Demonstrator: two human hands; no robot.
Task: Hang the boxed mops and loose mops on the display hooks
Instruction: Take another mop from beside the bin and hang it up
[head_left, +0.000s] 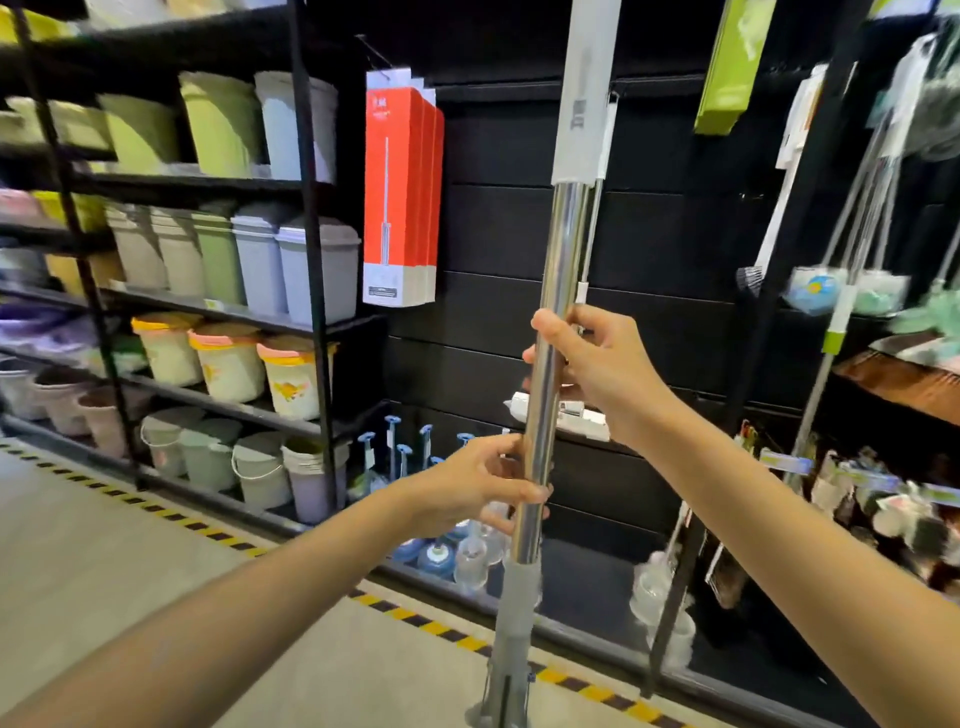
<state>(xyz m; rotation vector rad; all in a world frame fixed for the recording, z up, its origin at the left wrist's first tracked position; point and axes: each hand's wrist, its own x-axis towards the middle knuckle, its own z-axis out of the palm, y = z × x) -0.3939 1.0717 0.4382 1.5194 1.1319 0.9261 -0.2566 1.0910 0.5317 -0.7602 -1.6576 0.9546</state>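
I hold a loose mop upright by its shiny steel pole (558, 260), which has a white sleeve with a label at the top and a grey collar low down. My right hand (587, 364) grips the pole at mid-height. My left hand (478, 483) grips it lower, just above the grey collar. A second thin mop handle (592, 228) hangs right behind the pole against the black display wall (519, 234). Red-and-white boxed mops (402, 192) hang from a hook at the upper left of the wall. The mop head is out of view below.
A black shelf rack (306, 208) of pastel bins and buckets stands on the left. Blue plungers and toilet brushes (415, 452) sit at the wall's foot. A green box (732, 67) and several loose mops (852, 208) hang at right. Yellow-black tape (426, 626) marks the floor edge.
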